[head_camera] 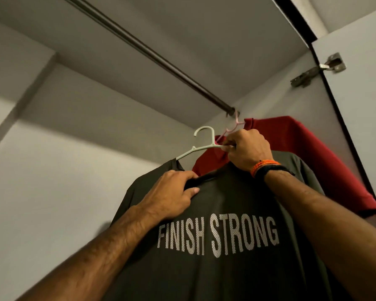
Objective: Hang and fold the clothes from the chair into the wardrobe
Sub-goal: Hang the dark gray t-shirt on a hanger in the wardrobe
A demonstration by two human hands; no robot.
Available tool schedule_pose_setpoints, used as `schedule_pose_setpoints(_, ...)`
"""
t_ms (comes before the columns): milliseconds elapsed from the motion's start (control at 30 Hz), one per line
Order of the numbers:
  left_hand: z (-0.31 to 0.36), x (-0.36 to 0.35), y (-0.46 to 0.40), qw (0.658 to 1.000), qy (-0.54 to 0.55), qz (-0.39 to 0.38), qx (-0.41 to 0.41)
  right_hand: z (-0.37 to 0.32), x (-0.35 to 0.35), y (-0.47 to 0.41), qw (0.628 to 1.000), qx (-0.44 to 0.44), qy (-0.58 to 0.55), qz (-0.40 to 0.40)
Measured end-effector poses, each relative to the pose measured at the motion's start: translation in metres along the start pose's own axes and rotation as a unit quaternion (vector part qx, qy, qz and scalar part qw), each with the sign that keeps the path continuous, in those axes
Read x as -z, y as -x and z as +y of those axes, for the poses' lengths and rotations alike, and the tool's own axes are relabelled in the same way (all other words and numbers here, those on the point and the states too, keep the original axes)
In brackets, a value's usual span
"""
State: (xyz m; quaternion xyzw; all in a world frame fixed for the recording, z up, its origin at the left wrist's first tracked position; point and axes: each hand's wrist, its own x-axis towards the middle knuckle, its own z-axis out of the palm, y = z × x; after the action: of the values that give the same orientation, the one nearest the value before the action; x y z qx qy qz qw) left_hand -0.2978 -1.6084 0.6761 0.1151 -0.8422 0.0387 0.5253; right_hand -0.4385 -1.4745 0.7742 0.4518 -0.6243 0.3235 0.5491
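A dark grey T-shirt (pixel 226 268) printed "FINISH STRONG" hangs on a pale green hanger (pixel 201 146), held up inside the wardrobe below the dark rail (pixel 152 55). The hanger's hook is off the rail. My right hand (pixel 245 151) grips the hanger's arm near the neck. My left hand (pixel 174 194) pinches the shirt's collar. Behind them a red shirt (pixel 313 153) hangs on a pink hanger (pixel 233 124) at the rail's right end.
The wardrobe's grey back wall (pixel 63 181) and top panel (pixel 204 40) enclose the space. The open door (pixel 360 94) with a metal hinge (pixel 319 69) stands at the right. The rail runs bare to the left of the red shirt.
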Motion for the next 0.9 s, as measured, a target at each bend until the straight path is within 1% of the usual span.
schedule_pose_setpoints(300,-0.001,-0.012,-0.092,0.996,-0.007,0.072,-0.048,0.037,-0.006,-0.071,0.995,0.002,0.04,0.088)
schedule_pose_setpoints(533,0.003,-0.021,-0.137,0.994,0.006,0.082,-0.077,0.062,-0.003,-0.099,0.991,0.02,0.06,0.115)
schedule_pose_setpoints(733,0.009,-0.019,-0.162,0.989,0.024,0.106,-0.104,0.069,0.006,-0.116,0.987,0.02,0.073,0.138)
schedule_pose_setpoints(900,0.009,-0.016,-0.185,0.986,0.031,0.117,-0.112,0.072,0.004,-0.141,0.983,0.023,0.089,0.158)
